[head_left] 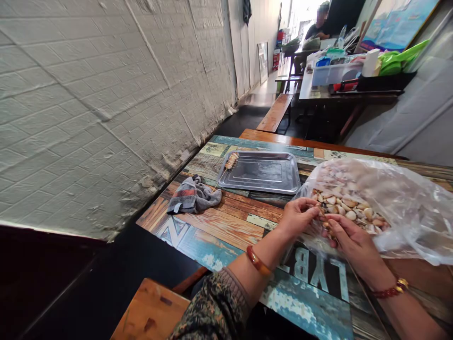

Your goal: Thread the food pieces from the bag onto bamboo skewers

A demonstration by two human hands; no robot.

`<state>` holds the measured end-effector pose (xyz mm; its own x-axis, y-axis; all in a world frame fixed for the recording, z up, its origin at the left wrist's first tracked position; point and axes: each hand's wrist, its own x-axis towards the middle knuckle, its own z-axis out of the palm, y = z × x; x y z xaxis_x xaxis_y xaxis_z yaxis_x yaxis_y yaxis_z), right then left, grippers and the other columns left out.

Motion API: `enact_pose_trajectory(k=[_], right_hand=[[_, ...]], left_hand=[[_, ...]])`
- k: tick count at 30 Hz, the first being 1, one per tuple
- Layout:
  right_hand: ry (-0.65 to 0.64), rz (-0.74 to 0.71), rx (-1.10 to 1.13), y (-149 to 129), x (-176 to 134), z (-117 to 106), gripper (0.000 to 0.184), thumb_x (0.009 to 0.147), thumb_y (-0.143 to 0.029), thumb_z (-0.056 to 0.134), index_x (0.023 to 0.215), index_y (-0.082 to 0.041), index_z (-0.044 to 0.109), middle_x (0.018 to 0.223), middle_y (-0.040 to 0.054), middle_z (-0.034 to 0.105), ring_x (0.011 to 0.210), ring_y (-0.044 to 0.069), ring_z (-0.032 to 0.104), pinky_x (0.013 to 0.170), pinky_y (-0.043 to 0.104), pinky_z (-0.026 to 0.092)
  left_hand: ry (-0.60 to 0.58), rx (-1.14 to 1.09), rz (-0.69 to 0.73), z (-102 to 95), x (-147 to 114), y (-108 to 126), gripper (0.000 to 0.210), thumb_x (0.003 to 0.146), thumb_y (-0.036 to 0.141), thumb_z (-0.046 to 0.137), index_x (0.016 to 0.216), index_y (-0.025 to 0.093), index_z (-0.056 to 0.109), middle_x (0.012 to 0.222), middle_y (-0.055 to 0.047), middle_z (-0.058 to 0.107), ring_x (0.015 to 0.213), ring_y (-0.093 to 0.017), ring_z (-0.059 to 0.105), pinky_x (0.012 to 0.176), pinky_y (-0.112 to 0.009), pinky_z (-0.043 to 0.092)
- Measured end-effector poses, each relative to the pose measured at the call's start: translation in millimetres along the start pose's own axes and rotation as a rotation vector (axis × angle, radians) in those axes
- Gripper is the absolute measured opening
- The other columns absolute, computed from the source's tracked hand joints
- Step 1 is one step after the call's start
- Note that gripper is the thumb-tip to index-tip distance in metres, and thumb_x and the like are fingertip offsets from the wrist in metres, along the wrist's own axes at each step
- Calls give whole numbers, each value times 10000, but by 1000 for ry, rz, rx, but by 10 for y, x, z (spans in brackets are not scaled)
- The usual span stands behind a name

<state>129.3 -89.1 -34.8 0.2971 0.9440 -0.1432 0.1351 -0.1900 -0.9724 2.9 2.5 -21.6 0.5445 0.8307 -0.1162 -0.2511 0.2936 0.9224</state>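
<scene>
A large clear plastic bag [417,212] lies open on the right of the table, holding many small pale-tan pieces [350,208] that look like clams. At its near left edge, my left hand [300,217] has thumb and fingers pinched on a small brownish piece [322,213]. My right hand [348,233] meets it there, fingertips closed around the same spot; what they grip is mostly hidden. Beyond the hands sits a shallow metal tray [262,172]. One loaded skewer [231,161] rests on the tray's left side, its bare stick reaching over the rim toward a grey cloth [194,194].
A white brick-patterned wall [106,94] runs along the left. Wooden benches [276,113] stand beyond the table and a stool [150,311] at lower left. Another table [354,94] holds a clear plastic bin [332,74] and green items. A person [318,30] sits far back.
</scene>
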Motion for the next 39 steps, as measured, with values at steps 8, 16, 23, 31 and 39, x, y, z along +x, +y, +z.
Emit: enact_pose_trajectory(k=[8,16,23,31,39], right_hand=[[1,2,-58,13,49,-16,410,819,-537,539,1061,-212,593,700,34,639,497,140,520,445,264,411],[-7,-103,22,-201,53,1,356,851,-499,497,975,-183,605,644,-12,585,459,94,484,418,214,385],[13,-127,79,-227,-9,-77,376,866,-505,476,988,-169,594,628,-26,567,421,67,450,382,189,328],[-20,-177,74,-218,-47,-112,367,877,-478,464,1042,-170,578,683,-17,585,458,70,490,410,192,347],[-181,-108,298,-254,-60,-146,395,892,-380,437,1223,-183,524,905,48,649,613,109,536,475,216,382]], left_hand=[[20,27,-6,15,22,-23,292,641,296,719,877,126,682,694,-21,645,642,-120,570,646,-240,433],[-44,12,-59,32,60,97,367,711,313,683,1030,134,696,745,-24,677,566,-85,540,536,-205,405],[-93,-80,-54,49,79,144,377,648,326,770,947,119,670,825,-51,691,583,-76,571,475,-175,388],[-140,-95,-89,62,72,155,375,647,305,777,957,117,678,769,-28,682,583,-66,557,479,-171,381],[-116,-9,-65,39,61,134,341,685,333,742,939,122,657,663,-2,653,533,-68,557,483,-172,380]])
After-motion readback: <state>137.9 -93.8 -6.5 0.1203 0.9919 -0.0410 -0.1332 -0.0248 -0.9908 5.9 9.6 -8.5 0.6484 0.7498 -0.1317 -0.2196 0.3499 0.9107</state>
